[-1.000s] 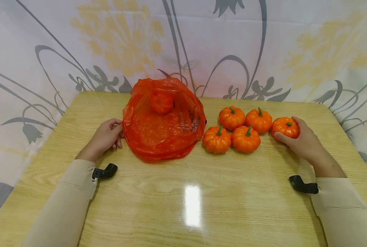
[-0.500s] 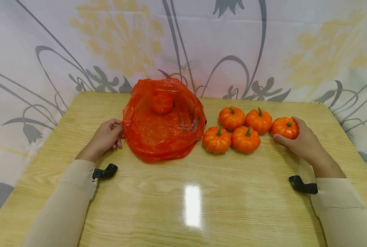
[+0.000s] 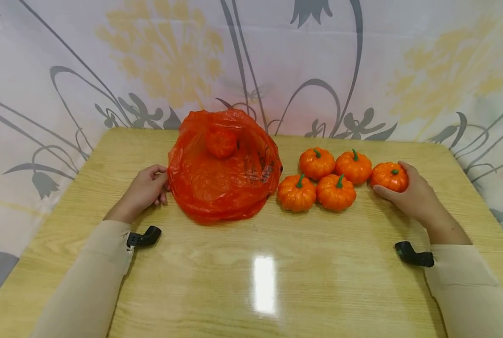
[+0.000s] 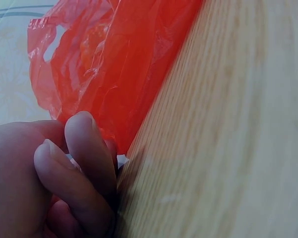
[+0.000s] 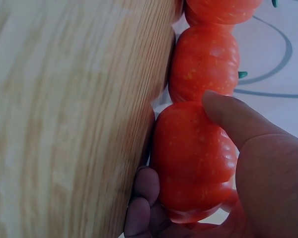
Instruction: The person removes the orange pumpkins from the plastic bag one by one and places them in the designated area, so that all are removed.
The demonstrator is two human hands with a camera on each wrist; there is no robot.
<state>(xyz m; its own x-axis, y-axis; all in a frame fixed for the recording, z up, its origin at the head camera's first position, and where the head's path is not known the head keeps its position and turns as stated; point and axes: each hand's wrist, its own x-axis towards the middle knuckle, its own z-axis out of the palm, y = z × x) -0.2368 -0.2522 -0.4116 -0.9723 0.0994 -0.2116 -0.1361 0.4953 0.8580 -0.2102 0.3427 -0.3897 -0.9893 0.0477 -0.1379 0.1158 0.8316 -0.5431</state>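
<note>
My left hand [image 3: 149, 188] pinches the left edge of a red see-through plastic bag [image 3: 230, 206] with curled fingers; in the left wrist view the bag [image 4: 134, 64] rises just beyond the fingertips. The bag's mouth gapes toward me, and a small orange pumpkin [image 3: 221, 142] lies inside toward the back. At the right, my right hand [image 3: 418, 197] grips another small pumpkin [image 3: 389, 176] from its right side, thumb in front. The right wrist view shows the thumb on the upper part of this pumpkin [image 5: 191, 153] and fingers curled under it, close to the tabletop.
Several more orange pumpkins with green stems cluster between bag and right hand, among them a front-left one [image 3: 297, 193] and a back-right one [image 3: 353, 168]. The wooden table [image 3: 217, 281] meets a flowered cloth [image 3: 276, 61] behind.
My right thumb has shifted slightly on the held pumpkin. The head view has tilted a little, so everything appears slightly lower; the left hand and bag keep their places.
</note>
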